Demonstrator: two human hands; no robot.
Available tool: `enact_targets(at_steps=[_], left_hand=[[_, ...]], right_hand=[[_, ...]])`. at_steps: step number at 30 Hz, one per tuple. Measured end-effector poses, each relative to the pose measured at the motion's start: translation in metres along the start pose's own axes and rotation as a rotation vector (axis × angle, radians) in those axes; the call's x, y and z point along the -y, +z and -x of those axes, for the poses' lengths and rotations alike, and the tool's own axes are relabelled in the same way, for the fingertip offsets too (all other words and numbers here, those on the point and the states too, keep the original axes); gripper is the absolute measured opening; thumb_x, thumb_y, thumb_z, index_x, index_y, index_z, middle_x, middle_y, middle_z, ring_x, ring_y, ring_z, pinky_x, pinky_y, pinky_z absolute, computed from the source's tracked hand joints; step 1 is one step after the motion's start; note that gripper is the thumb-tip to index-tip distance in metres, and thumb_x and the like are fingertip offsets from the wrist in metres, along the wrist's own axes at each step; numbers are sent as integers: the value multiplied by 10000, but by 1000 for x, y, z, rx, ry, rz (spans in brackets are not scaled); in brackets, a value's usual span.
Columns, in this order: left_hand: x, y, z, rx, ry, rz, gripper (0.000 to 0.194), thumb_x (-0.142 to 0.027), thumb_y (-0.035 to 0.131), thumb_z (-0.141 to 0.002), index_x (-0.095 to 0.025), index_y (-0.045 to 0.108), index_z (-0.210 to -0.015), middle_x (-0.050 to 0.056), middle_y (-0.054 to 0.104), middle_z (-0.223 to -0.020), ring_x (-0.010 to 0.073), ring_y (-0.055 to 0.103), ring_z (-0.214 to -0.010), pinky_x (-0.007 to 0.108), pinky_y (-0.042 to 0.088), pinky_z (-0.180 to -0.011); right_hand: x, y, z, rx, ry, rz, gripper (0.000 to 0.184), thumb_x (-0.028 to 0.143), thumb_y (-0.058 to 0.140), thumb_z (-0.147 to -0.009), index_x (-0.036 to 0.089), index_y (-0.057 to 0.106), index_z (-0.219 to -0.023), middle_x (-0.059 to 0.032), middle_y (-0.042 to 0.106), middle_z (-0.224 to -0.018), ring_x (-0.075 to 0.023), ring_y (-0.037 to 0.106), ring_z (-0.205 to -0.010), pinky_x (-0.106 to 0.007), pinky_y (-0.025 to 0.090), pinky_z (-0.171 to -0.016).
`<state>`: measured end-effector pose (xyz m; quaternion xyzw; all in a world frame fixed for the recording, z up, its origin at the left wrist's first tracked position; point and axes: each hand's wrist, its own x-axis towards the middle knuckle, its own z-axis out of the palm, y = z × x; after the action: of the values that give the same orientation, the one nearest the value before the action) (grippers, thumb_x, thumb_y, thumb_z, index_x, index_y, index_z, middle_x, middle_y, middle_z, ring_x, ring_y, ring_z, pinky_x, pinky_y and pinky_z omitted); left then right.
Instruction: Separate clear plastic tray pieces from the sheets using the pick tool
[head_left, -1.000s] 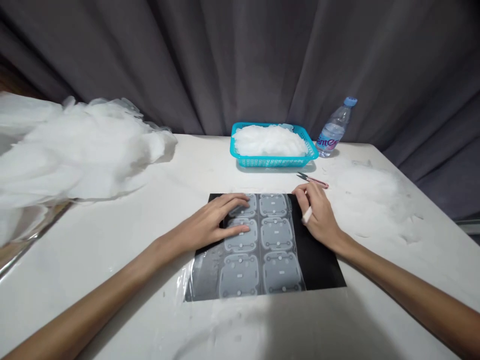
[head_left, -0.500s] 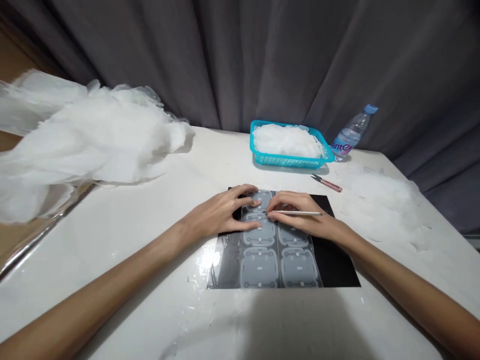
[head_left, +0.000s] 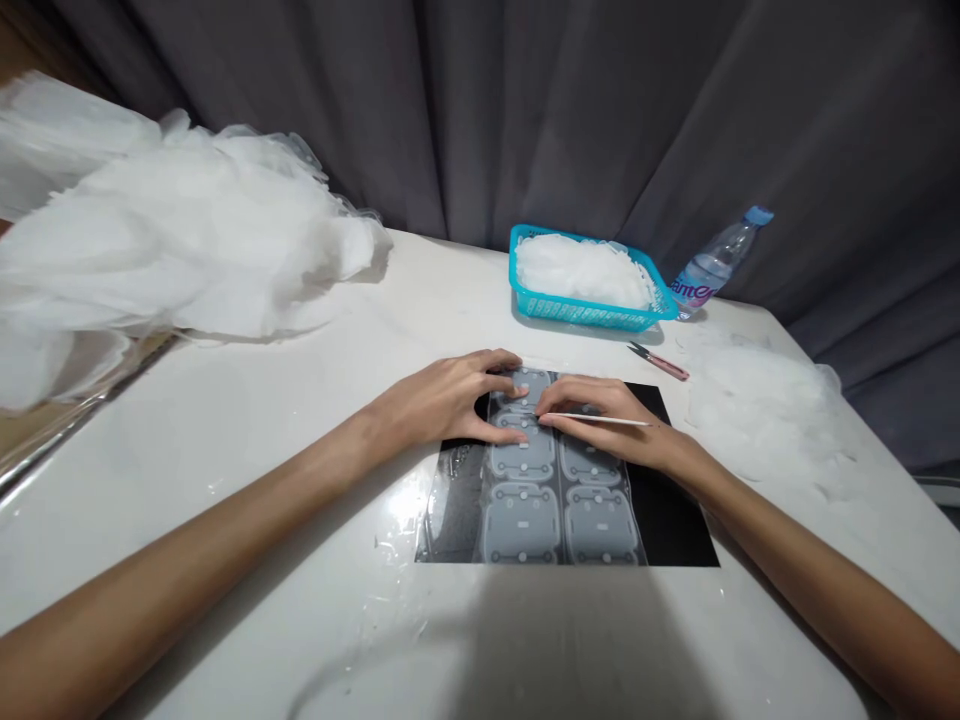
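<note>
A translucent sheet (head_left: 523, 520) printed or moulded with rows of rounded grey shapes lies over a black mat (head_left: 679, 530) on the table. My left hand (head_left: 469, 400) rests on the sheet's upper left part, its fingers spread and thumb apart. In my right hand (head_left: 600, 412) a thin white stick (head_left: 600, 418), like a pen-shaped tool, is pinched between thumb and fingers. Its tip is at the sheet, close to my left fingertips; the exact point of contact is too small to make out.
A turquoise basket (head_left: 592, 313) filled with white, thin pieces stands at the back, beside a water bottle (head_left: 709, 272). Small pink-handled snips (head_left: 660, 362) lie before it. A large white heap (head_left: 187, 230) covers the left side; a lower white pile (head_left: 772, 410) lies at right.
The view has shifted slightly. Both hands stay at nearly the same place on the sheet, with the white stick still held at about the same spot.
</note>
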<state>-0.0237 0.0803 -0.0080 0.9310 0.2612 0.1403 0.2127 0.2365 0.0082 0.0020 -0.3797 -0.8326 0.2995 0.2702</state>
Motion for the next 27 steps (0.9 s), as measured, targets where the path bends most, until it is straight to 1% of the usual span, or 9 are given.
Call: enact_targets(at_steps=[4, 8, 10, 14, 17, 20, 23, 27], left_hand=[[-1, 0, 1, 16, -14, -20, 617, -695, 729, -875, -216, 780, -1260, 148, 572, -1558, 376, 620, -1347, 498, 489, -1150], [-2, -1, 1, 21, -29, -30, 587, -697, 719, -879, -241, 786, -1241, 130, 565, -1569, 366, 617, -1349, 487, 478, -1161], [-2, -1, 0, 17, -28, -24, 579, -690, 726, -876, -234, 790, -1225, 133, 567, -1565, 367, 622, -1341, 492, 468, -1171], [-3, -3, 0, 47, -26, -45, 599, -689, 708, -892, -213, 779, -1249, 150, 550, -1579, 370, 615, -1350, 499, 470, -1169], [-4, -4, 1, 41, -29, -31, 606, -692, 710, -890, -215, 778, -1257, 147, 554, -1574, 379, 613, -1354, 499, 473, -1171], [-5, -5, 2, 40, -35, -5, 603, -692, 711, -893, -227, 775, -1272, 131, 550, -1583, 387, 611, -1358, 515, 478, -1170], [-5, -5, 2, 51, -47, -4, 613, -702, 706, -891, -245, 766, -1295, 116, 532, -1604, 384, 603, -1371, 522, 482, -1167], [-5, -7, 4, 75, -62, -34, 635, -742, 656, -905, -273, 747, -1323, 92, 512, -1625, 357, 600, -1380, 481, 483, -1170]], right_hand=[[0, 0, 0, -4, -19, 16, 100, 272, 621, -1049, 225, 709, -1045, -43, 746, -1039, -181, 710, -934, -333, 569, -883], [1, -1, -1, 6, -33, 45, 117, 277, 589, -1064, 232, 697, -1067, -49, 737, -1034, -197, 706, -938, -357, 564, -876], [1, 0, 0, 14, -60, 58, 120, 265, 571, -1072, 232, 685, -1090, -51, 728, -1048, -201, 702, -954, -362, 560, -884], [-1, 4, 2, 11, -113, 88, 130, 258, 534, -1089, 236, 657, -1125, -58, 718, -1093, -206, 701, -1000, -373, 560, -921], [-1, 5, 3, 12, -137, 147, 138, 256, 514, -1095, 234, 646, -1128, -68, 720, -1087, -218, 703, -1001, -384, 566, -906], [-1, 1, 4, 34, -132, 186, 160, 259, 493, -1100, 235, 646, -1140, -75, 721, -1080, -226, 704, -982, -391, 566, -884], [0, -3, 6, 58, -109, 177, 173, 260, 483, -1103, 234, 651, -1138, -75, 723, -1074, -222, 704, -972, -384, 561, -887], [2, -8, 6, 59, -108, 157, 154, 238, 499, -1096, 226, 650, -1120, -70, 722, -1060, -209, 697, -951, -368, 561, -875]])
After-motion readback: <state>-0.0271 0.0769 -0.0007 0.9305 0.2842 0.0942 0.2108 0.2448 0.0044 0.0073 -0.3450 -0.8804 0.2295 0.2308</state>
